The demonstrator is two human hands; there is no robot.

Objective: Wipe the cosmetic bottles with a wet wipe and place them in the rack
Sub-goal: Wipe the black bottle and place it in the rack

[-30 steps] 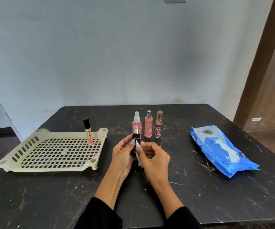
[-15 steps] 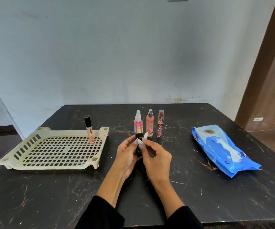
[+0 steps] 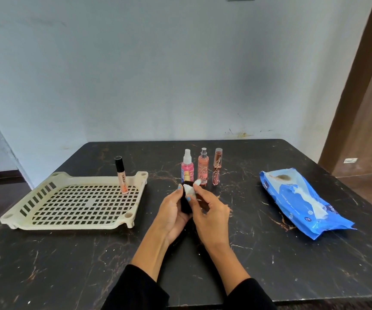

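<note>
Black bottle | left hand grips it | right hand pinches wet wipe

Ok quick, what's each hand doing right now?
Left hand: holding the black bottle.
Right hand: pinching the wipe against the bottle.

Rack left, bottles behind the hands, wipes pack right.

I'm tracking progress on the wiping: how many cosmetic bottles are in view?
5. One lip gloss stands in the rack; three stand in a row mid-table: pink spray, peach spray, slim tube; one black bottle is in the hands.
</note>
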